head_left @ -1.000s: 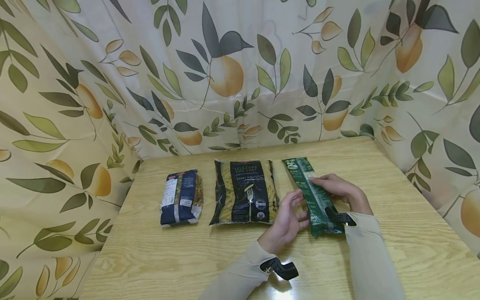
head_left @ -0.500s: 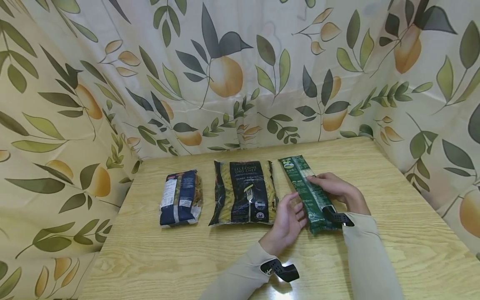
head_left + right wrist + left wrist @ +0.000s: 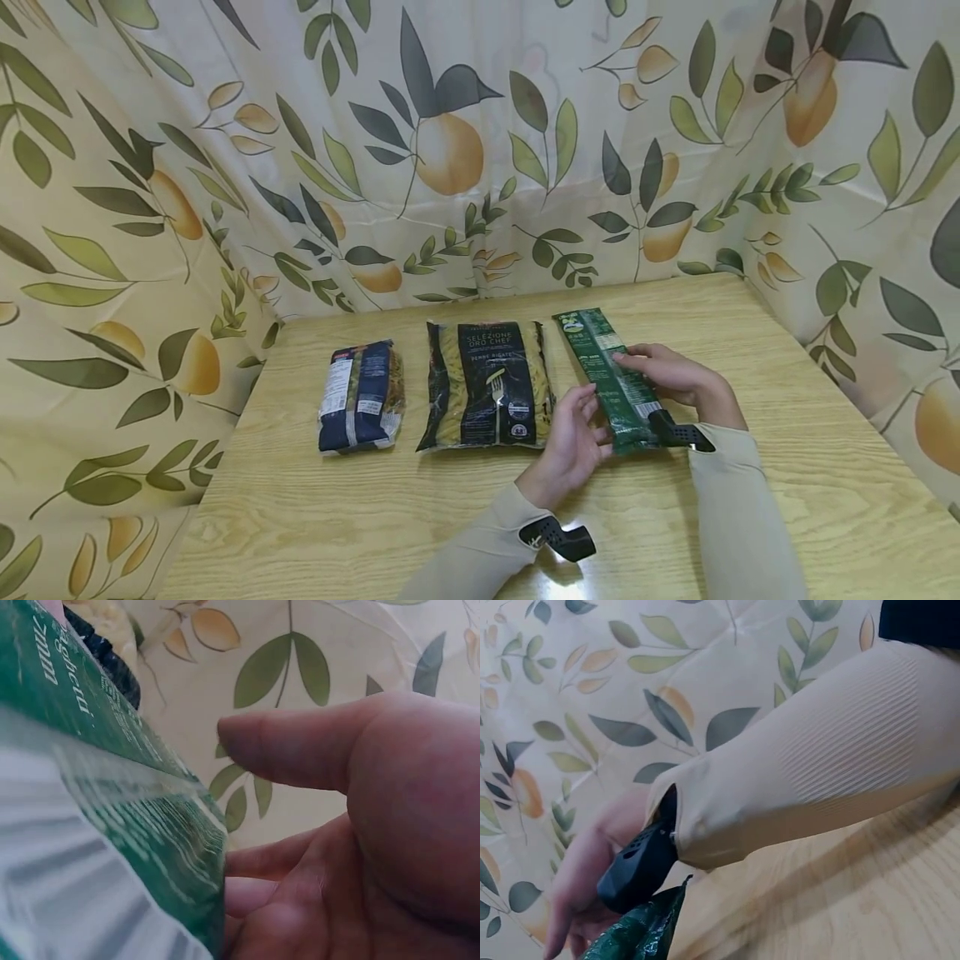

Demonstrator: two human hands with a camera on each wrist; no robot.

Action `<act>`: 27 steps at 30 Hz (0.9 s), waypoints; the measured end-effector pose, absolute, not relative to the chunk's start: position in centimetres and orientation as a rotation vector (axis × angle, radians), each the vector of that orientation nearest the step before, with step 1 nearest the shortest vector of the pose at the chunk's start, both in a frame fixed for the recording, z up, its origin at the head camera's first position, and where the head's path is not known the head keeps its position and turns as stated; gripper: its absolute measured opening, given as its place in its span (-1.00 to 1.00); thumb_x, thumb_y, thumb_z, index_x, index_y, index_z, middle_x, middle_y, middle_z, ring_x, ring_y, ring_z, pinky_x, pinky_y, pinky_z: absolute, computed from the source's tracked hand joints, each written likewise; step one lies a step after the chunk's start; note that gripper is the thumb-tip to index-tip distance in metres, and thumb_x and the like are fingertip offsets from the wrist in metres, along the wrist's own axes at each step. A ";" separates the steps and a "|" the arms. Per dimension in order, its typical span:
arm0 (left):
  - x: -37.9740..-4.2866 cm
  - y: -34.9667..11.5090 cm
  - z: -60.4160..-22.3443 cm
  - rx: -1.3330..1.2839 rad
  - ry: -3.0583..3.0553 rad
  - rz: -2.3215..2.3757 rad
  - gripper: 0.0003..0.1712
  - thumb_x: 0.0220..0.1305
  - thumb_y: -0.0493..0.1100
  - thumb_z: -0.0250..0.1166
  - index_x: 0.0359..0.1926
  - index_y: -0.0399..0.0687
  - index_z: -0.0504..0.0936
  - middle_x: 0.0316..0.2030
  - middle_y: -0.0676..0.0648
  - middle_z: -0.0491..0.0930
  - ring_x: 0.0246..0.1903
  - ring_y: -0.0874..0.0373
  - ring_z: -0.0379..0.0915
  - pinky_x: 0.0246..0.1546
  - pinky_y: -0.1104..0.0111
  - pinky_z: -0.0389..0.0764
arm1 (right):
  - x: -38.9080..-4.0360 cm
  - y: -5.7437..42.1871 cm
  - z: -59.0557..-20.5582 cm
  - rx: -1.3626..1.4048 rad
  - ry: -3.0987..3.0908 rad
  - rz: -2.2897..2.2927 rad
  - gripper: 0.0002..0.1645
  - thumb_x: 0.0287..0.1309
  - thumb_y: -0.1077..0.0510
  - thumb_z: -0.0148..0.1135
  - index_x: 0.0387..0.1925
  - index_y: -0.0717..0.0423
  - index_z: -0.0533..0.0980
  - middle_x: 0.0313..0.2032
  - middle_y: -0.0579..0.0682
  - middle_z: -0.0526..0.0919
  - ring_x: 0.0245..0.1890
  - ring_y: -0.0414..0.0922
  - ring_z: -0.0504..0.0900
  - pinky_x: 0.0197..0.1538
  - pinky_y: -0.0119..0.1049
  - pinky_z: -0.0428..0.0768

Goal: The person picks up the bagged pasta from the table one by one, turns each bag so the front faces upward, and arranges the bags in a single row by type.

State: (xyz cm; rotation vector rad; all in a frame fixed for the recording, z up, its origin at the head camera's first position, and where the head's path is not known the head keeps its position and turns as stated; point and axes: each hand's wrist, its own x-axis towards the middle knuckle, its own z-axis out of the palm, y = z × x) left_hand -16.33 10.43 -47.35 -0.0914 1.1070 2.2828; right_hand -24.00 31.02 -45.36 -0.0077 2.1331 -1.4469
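A green plastic pack of spaghetti (image 3: 603, 367) lies at a slant between the two hands, right of centre in the head view. At its left edge my left hand (image 3: 566, 446) grips it, with curled fingers partly hidden along the edge. My right hand (image 3: 675, 379) is at the other edge, thumb reaching over the pack. In the right wrist view, that straight thumb (image 3: 292, 746) stands apart from the pack's surface, and the other fingers (image 3: 255, 892) reach the pack's edge. The left wrist view catches the right sleeve and one green pack end (image 3: 641, 930).
Left of the hands lies a large bag of penne (image 3: 491, 387) with a dark label. Farther left is a smaller blue pasta pack (image 3: 362, 396). All lie on a light wooden table (image 3: 322, 517), with a leaf-and-fruit patterned curtain (image 3: 480, 242) behind and at the sides.
The spaghetti pack has shifted slightly left and away, its near end drawing back. It has turned so that a barcode now shows near the right wrist. Both hands stay nearly in place.
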 end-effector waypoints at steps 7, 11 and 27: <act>-16.8 10.1 -47.3 -0.112 1.154 2.297 -0.29 0.33 0.15 0.08 0.39 -0.11 0.34 0.32 -0.08 0.42 0.07 -0.04 0.45 -0.03 0.21 0.48 | -23.6 31.3 -45.1 -0.041 2.022 -1.569 -0.10 0.62 0.05 -0.10 0.60 0.38 -0.31 0.01 0.09 0.61 -0.12 -0.18 0.69 -0.02 -0.17 0.76; -17.0 9.9 -47.3 -0.108 1.181 2.298 -0.34 0.34 0.15 0.09 0.35 -0.07 0.39 0.28 -0.08 0.45 0.01 0.01 0.44 -0.06 0.24 0.47 | -23.6 31.3 -45.3 -0.068 2.018 -1.611 -0.13 0.60 0.17 -0.11 0.60 0.38 -0.33 0.02 0.11 0.61 -0.12 -0.19 0.71 -0.04 -0.20 0.77; -17.7 9.5 -47.5 -0.121 1.180 2.242 -0.33 0.30 0.13 0.12 0.34 -0.09 0.40 0.19 -0.08 0.48 0.00 0.08 0.50 -0.06 0.25 0.55 | -23.9 31.0 -45.8 -0.010 2.058 -1.688 -0.12 0.54 0.31 -0.05 0.64 0.27 -0.26 0.23 0.38 0.54 -0.12 -0.14 0.76 -0.04 -0.13 0.78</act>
